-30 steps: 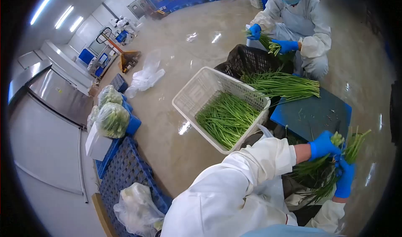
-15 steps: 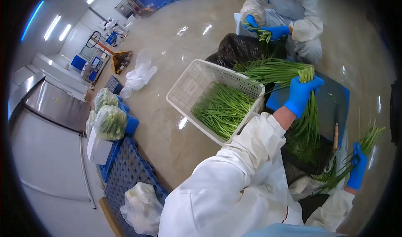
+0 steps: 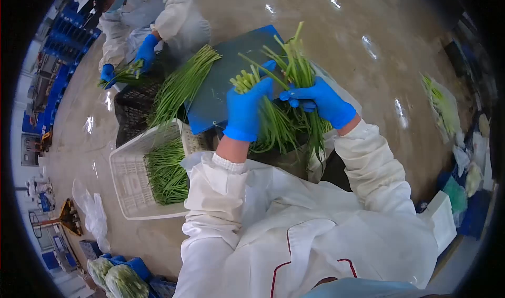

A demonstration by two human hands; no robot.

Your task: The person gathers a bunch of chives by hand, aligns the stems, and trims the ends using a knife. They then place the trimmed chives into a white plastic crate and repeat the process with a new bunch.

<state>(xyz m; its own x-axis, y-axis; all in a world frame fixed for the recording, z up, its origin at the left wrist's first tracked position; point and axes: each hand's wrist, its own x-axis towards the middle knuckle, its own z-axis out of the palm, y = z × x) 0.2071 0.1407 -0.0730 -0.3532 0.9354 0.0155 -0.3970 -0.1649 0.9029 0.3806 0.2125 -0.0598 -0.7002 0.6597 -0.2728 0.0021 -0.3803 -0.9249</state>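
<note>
Gloved in blue, my left hand (image 3: pixel 246 108) is wrapped round a bunch of green stalks (image 3: pixel 276 125), whose pale cut ends stick up above the fist. Close on its right, my right hand (image 3: pixel 322 100) grips a second bunch of green stalks (image 3: pixel 298 69), ends upward and leaves hanging down. Behind both hands lies a blue cutting board (image 3: pixel 223 82). More stalks (image 3: pixel 184 82) rest across the board's left edge. To the lower left, a white basket (image 3: pixel 126 179) holds cut green stalks (image 3: pixel 167 174).
A co-worker in white (image 3: pixel 181 14) at the upper left holds stalks over a black crate (image 3: pixel 129 114). Clear plastic (image 3: pixel 94 219) lies on the floor at left. Bagged vegetables (image 3: pixel 123 282) are at the lower left. A plastic bag with greens (image 3: pixel 441 106) is at right.
The view has swung right. My two hands, far apart before, are now close together in front of the board, each still holding stalks. The knife seen on the board earlier no longer shows.
</note>
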